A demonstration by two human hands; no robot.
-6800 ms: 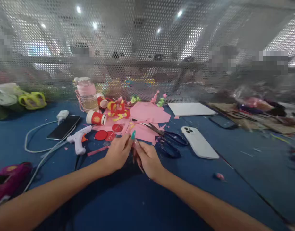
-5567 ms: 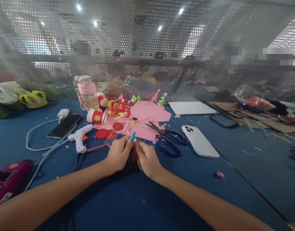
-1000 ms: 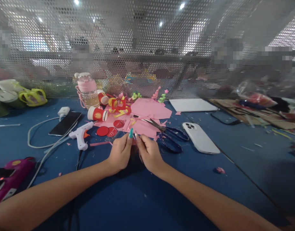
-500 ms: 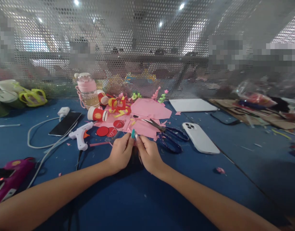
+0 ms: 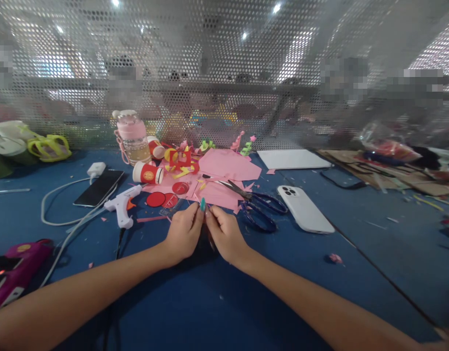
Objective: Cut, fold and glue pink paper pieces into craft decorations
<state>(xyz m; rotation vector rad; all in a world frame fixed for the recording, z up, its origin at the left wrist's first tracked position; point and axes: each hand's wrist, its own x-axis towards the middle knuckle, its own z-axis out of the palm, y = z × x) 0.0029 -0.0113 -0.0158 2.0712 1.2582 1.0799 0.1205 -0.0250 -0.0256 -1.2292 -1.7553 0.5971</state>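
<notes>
My left hand (image 5: 183,229) and my right hand (image 5: 226,234) meet at the fingertips over the near middle of the table. Both are closed in a pinch, thumbs side by side, one with a green nail. Whatever they pinch is too small or hidden to make out. Just beyond lie pink paper sheets (image 5: 230,165) and red paper circles (image 5: 156,199). Scissors (image 5: 259,207) with dark blue handles rest, blades parted, to the right of my right hand. On the left, a white glue gun (image 5: 122,207) lies near a thin pink strip (image 5: 151,219).
A white phone (image 5: 305,209) lies at right, a dark phone (image 5: 99,188) with a charging cable at left. A pink-lidded bottle (image 5: 132,139) and a red paper cup (image 5: 148,173) stand and lie behind. A purple device (image 5: 25,268) sits near left. Perforated metal screen (image 5: 217,63) closes the back.
My right fingers have shifted slightly at the pinch, the right thumb bending a little. Both hands stay in nearly the same place, and the objects on the table have not moved.
</notes>
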